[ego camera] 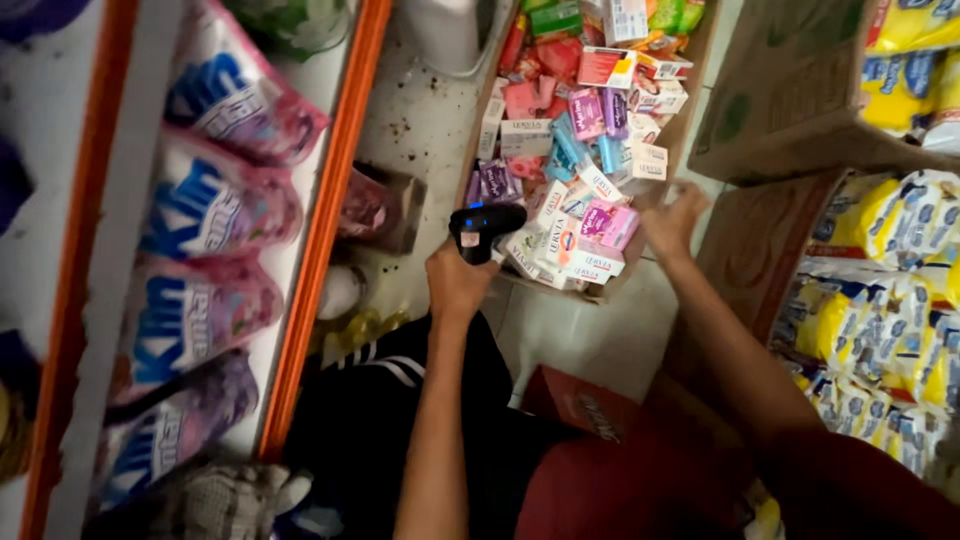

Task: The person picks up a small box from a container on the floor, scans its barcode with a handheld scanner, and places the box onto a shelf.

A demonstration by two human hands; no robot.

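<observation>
While we crouch by the carton of small boxes (590, 150), our left hand (455, 285) clenches a black scanner (482, 228), right hand (672, 222) loosely open, resting on the carton's edge, holding nothing.

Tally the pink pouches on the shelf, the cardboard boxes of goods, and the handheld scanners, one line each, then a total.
Pink pouches on the shelf: 4
Cardboard boxes of goods, such as the box of small packets: 3
Handheld scanner, held in the left hand: 1
Total: 8

Small pink, white, blue boxes (575, 235) between left hand (458, 285) and right hand (672, 222); pink-purple pouches (215, 215) far left; yellow-white packs (880, 290) right.
</observation>
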